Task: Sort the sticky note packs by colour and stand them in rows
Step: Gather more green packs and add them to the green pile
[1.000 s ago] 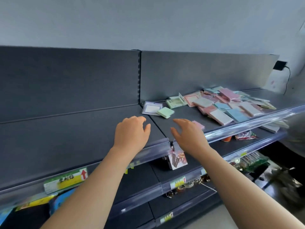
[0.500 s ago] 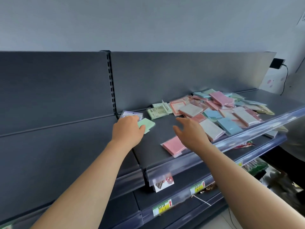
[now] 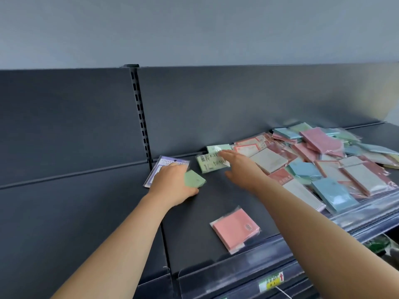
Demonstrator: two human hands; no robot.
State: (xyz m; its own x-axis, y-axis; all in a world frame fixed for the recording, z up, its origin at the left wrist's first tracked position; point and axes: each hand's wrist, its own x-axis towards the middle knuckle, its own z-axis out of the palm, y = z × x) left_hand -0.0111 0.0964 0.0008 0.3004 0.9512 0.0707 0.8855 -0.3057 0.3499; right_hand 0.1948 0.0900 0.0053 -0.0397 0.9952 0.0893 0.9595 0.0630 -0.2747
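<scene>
pink pack [image 3: 234,229] lies flat on its own near the shelf [image 3: 216,203] front edge, between the two forearms. further in, left hand [image 3: 172,184] sits on a green pack [image 3: 195,179] and the corner of a purple pack [image 3: 158,168], can't tell if it's gripping either. right hand [image 3: 239,167] is flat, fingers straight, reaching over a barcode pack [image 3: 209,162]. messy pile [image 3: 323,167] of pink, blue and green packs lies to the right, toward the back.

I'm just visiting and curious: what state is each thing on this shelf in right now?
Left hand: on the small green square pack, grip hidden.
Right hand: fingers straight, over the barcode-labelled green pack.
Pink plastic-wrapped pack: flat, alone near the front edge.
Purple-framed pack: flat, partly under the left hand.
Mixed heap of packs: unsorted, lying flat.
</scene>
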